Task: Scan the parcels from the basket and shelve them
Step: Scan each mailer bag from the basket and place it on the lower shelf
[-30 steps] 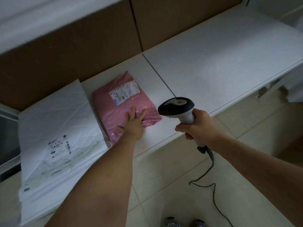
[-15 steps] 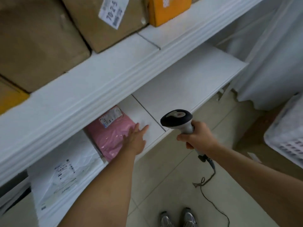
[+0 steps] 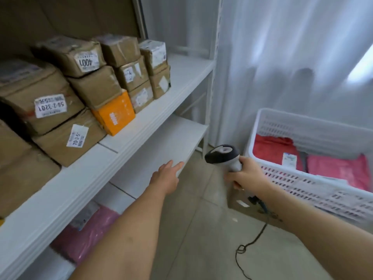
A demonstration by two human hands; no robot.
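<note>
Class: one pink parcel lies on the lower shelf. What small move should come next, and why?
Probably reach the empty left hand to the white basket for another pink parcel; the right hand already grips the scanner.

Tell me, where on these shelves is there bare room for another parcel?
The lower shelf is bare from the pink parcel to its right end. The upper shelf has a bare stretch right of the small brown boxes. Its left part is crowded with brown boxes and an orange box.

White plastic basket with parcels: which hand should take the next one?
Probably the left hand: it is open and empty. The right hand, nearer the white plastic basket, grips the grey handheld scanner.
</note>
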